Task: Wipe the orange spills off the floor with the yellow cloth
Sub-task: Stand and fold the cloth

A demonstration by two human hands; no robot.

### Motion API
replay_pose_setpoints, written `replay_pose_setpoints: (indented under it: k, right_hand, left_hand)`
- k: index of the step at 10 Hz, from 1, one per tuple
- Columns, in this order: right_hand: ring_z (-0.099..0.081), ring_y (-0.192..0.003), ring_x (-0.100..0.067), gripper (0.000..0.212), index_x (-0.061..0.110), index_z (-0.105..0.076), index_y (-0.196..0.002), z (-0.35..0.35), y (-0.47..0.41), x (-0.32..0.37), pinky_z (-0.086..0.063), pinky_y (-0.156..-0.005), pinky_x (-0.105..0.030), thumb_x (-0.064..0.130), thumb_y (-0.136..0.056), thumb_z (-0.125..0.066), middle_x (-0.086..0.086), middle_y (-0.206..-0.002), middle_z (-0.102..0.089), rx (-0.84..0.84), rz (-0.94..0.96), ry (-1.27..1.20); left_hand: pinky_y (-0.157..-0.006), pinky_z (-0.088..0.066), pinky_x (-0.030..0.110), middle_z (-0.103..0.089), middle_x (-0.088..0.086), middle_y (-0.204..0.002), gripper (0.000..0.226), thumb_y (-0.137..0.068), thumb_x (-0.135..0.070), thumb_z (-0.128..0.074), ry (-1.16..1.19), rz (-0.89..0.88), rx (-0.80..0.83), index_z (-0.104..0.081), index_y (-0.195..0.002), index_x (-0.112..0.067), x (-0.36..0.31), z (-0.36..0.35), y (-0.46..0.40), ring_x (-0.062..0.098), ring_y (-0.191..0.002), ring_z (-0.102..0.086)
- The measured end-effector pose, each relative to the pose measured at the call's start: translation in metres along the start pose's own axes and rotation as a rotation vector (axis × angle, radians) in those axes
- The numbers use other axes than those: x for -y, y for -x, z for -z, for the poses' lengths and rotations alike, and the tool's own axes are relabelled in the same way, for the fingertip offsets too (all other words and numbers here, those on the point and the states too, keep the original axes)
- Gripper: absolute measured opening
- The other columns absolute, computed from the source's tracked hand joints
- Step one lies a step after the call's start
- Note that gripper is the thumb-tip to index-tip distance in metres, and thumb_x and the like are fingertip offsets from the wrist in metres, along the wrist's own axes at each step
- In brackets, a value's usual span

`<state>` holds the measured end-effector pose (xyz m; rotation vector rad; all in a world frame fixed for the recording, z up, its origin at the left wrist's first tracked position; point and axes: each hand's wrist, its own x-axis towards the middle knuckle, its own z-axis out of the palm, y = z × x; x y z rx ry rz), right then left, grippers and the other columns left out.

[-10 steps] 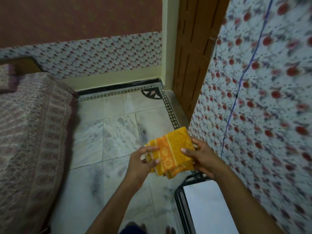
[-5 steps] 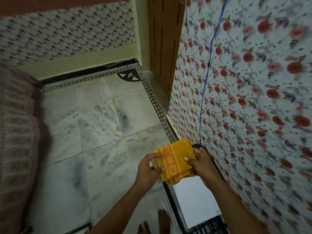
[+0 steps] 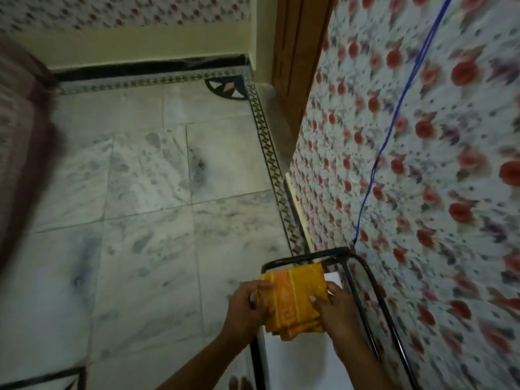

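Observation:
The yellow cloth [image 3: 294,299], folded into a thick pad with orange bands, is held between both hands at the lower middle of the view. My left hand [image 3: 246,305] grips its left edge with the thumb on top. My right hand [image 3: 334,308] grips its right edge. The cloth hangs in the air above a white-topped stand [image 3: 298,358] with a black metal frame. The grey-white marble floor [image 3: 146,220] spreads out to the left; no orange spill shows on the visible part of it.
A wall covered in red-flowered cloth [image 3: 422,164] rises close on the right, with a blue cord [image 3: 394,114] running down it. A wooden door [image 3: 298,57] stands at the back right. A bed with patterned cover [image 3: 19,136] fills the left edge. My toes [image 3: 239,382] show at the bottom.
The view has tilted down and swung right, so the hands and cloth sit lower, over the black-framed stand. Both hands keep the same hold on the cloth.

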<state>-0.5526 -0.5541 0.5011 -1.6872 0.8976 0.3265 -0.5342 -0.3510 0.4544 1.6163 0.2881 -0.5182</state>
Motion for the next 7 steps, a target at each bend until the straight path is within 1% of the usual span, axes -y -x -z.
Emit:
replay_pose_setpoints:
  k: [1, 2, 3, 4, 5, 6, 7]
  right_hand:
    - [-0.069, -0.08, -0.029, 0.016, 0.013, -0.067, -0.085, -0.004, -0.034, -0.038, -0.061, -0.079, -0.048, 0.0, -0.091, -0.069, -0.008, -0.083, -0.072, -0.023, 0.032, 0.124]
    - [-0.068, -0.082, -0.036, 0.005, -0.003, -0.065, -0.088, -0.01, -0.063, -0.071, -0.057, -0.077, -0.046, -0.001, -0.089, -0.07, -0.017, -0.082, -0.071, -0.066, 0.051, 0.194]
    - [-0.067, -0.086, -0.038, 0.012, 0.006, -0.063, -0.082, -0.012, -0.082, -0.091, -0.054, -0.074, -0.04, 0.0, -0.089, -0.071, -0.011, -0.082, -0.069, -0.104, 0.044, 0.243]
    - [-0.066, -0.097, -0.037, 0.013, 0.009, -0.064, -0.103, -0.016, -0.085, -0.106, -0.048, -0.073, -0.035, 0.001, -0.093, -0.064, -0.012, -0.097, -0.068, -0.217, 0.117, 0.4]
    - [-0.061, -0.106, -0.044, 0.043, 0.005, -0.064, -0.125, -0.017, -0.081, -0.119, -0.054, -0.078, -0.044, -0.002, -0.083, -0.072, -0.021, -0.115, -0.063, -0.323, 0.256, 0.729]
    - [-0.061, -0.104, -0.044, 0.06, 0.001, -0.06, -0.135, -0.016, -0.084, -0.125, -0.057, -0.074, -0.046, -0.003, -0.078, -0.078, -0.022, -0.119, -0.059, -0.231, 0.395, 0.867]
    - [-0.047, -0.131, -0.033, 0.057, 0.012, -0.041, -0.153, -0.018, -0.084, -0.116, -0.049, -0.103, -0.044, 0.017, -0.1, -0.06, -0.013, -0.149, -0.043, -0.013, 0.343, 0.869]
  left_hand:
    - [-0.076, -0.066, 0.047, -0.061, 0.007, -0.132, 0.046, -0.067, -0.015, -0.084, -0.061, 0.013, -0.006, -0.074, -0.111, -0.02, 0.045, -0.018, -0.019, 0.03, -0.118, -0.065]
    - [-0.075, -0.066, 0.045, -0.062, 0.005, -0.128, 0.042, -0.071, -0.026, -0.076, -0.148, -0.006, -0.032, -0.072, -0.113, -0.024, 0.077, -0.034, -0.032, 0.032, -0.116, -0.067]
    - [-0.087, -0.063, 0.041, -0.057, 0.001, -0.128, 0.043, -0.078, -0.024, -0.075, -0.305, -0.076, 0.015, -0.064, -0.119, -0.034, 0.095, -0.048, -0.04, 0.028, -0.118, -0.064]
    - [-0.097, -0.054, 0.031, -0.039, 0.006, -0.147, 0.055, -0.089, -0.015, -0.07, -0.633, -0.108, -0.039, -0.051, -0.139, -0.028, 0.104, -0.061, -0.039, 0.03, -0.132, -0.051]
    - [-0.096, -0.058, 0.044, -0.047, 0.016, -0.146, 0.072, -0.071, -0.022, -0.088, -0.977, -0.167, -0.092, -0.055, -0.135, -0.019, 0.104, -0.07, -0.031, 0.036, -0.126, -0.053]
    - [-0.101, -0.054, 0.039, -0.047, 0.008, -0.146, 0.08, -0.074, -0.021, -0.089, -1.064, -0.302, -0.015, -0.049, -0.143, -0.019, 0.107, -0.072, -0.033, 0.03, -0.126, -0.054]
    - [-0.106, -0.052, 0.04, -0.046, 0.004, -0.145, 0.063, -0.09, -0.016, -0.073, -0.867, -0.219, 0.102, -0.046, -0.146, -0.02, 0.11, -0.064, -0.044, 0.025, -0.13, -0.051]
